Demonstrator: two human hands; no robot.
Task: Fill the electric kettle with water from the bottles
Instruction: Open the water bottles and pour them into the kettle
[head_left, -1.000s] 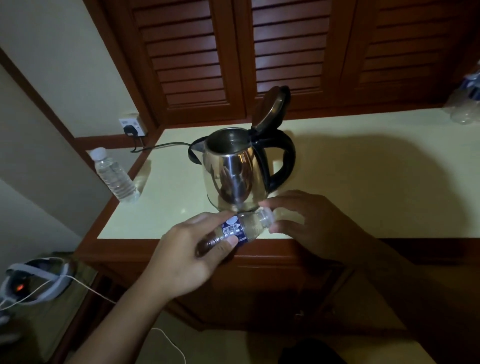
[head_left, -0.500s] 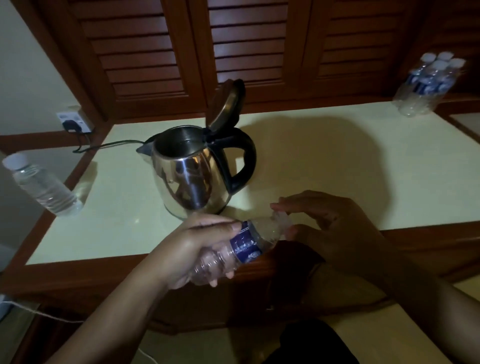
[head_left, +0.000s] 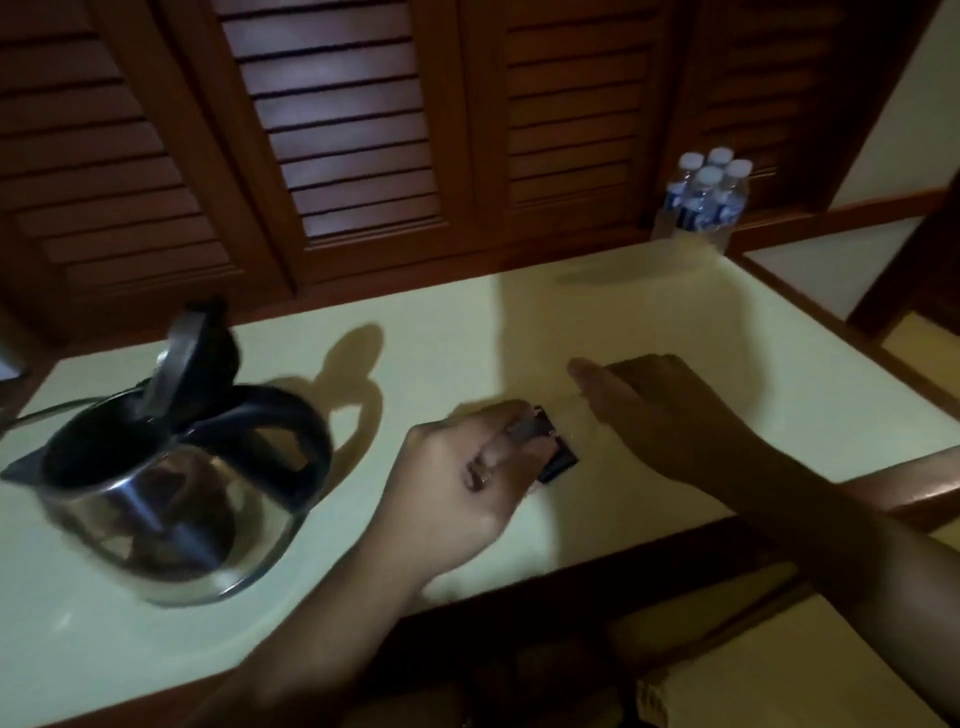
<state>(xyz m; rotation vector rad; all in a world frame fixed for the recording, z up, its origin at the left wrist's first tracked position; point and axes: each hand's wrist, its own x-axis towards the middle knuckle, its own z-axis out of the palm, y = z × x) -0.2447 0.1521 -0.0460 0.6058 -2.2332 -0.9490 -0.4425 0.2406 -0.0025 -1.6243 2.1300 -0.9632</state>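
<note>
Premises appear to be a hotel or guest room, refreshment corner. Evidence follows. A pale-topped table (head_left: 649, 322) with a dark wooden edge is built in against the far wall. Behind it runs a row of dark wooden louvred doors (head_left: 353, 130), of the kind fitted to a wardrobe or cupboard. A steel electric kettle (head_left: 161, 483) with its lid open stands at the near left of the table, and a cord leads off to the left. Four small capped water bottles (head_left: 701, 202), matching labels, stand grouped at the far right corner. Plain light wall at the far right. Lighting is dim and warm.
</note>
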